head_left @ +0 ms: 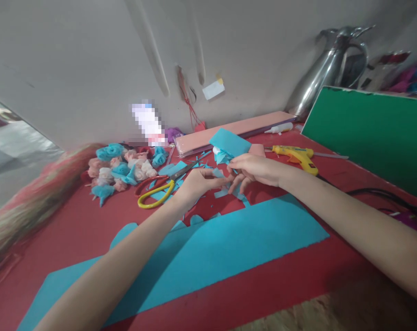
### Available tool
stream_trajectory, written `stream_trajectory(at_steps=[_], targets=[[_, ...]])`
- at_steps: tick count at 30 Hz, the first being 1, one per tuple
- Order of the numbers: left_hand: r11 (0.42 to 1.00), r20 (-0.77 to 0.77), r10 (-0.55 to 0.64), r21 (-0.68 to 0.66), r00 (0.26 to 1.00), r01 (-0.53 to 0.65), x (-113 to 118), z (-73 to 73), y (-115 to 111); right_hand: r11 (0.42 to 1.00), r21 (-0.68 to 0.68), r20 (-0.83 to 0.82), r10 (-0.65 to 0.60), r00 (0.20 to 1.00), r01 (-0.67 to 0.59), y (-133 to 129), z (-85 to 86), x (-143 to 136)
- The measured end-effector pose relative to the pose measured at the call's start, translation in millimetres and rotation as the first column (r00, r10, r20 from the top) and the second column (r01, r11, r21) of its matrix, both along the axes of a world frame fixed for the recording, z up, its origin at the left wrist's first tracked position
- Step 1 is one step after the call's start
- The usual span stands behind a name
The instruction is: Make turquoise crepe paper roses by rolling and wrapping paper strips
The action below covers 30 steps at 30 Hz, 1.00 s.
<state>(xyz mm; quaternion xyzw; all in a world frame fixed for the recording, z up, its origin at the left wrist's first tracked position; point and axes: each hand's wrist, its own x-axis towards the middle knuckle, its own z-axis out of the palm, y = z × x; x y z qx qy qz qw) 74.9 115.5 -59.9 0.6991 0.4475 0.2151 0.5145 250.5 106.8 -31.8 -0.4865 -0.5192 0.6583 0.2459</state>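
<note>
My left hand is closed, thumb and fingers pinching a small pale blue paper piece. Its fingertips come close to my right hand, whose fingers are curled; whatever lies in them is mostly hidden. Just behind the right hand is a blue paper stack. Blue scraps lie beneath both hands. Beside the left hand rest scissors with one red and one yellow handle loop, their blades pointing toward the stack. A long blue crepe paper sheet spreads under my forearms.
Several pink, white and blue paper roses are heaped at left. To the right lie a yellow glue gun with a cable and a white glue bottle. A green board and a metal jug stand behind.
</note>
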Motion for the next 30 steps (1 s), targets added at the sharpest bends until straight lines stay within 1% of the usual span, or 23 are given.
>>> stream_trajectory(at_steps=[3,7,14,17,19,22,24,27,30], targets=[[1.0,0.009,-0.002,0.031,1.0,0.002,-2,-4.1,2,1.0,-0.007,0.004,-0.007,1.0,0.007,-1,1.6,0],[0.998,-0.019,0.019,0.067,1.0,-0.018,-2,-6.4,3,1.0,-0.011,0.018,-0.019,1.0,0.019,-3,4.2,-1],[0.991,-0.066,0.048,0.124,0.997,-0.04,2,-3.7,-1,1.0,0.001,0.011,-0.029,1.0,0.029,-4,5.0,-5],[0.988,-0.09,0.049,0.15,0.995,-0.035,2,-0.1,-2,0.999,0.015,0.019,-0.041,0.999,0.041,-4,6.4,-3],[0.987,-0.111,0.025,0.162,0.994,-0.007,1,4.9,-2,0.998,0.029,0.034,-0.061,0.998,0.061,-3,8.0,-1],[0.98,-0.152,-0.061,0.178,0.986,0.088,-2,13.0,-3,0.995,0.054,0.049,-0.088,0.995,0.085,-2,10.2,5],[0.968,-0.184,-0.097,0.211,0.978,0.136,-2,15.4,-5,0.994,0.069,0.051,-0.092,0.994,0.089,-2,11.2,7],[0.949,-0.225,-0.082,0.28,0.971,0.145,0,12.7,-9,0.994,0.088,0.046,-0.076,0.996,0.072,-2,12.5,10],[0.942,-0.248,-0.063,0.305,0.967,0.14,3,5.7,-11,0.994,0.107,0.025,-0.036,0.999,0.033,-3,14.4,10]])
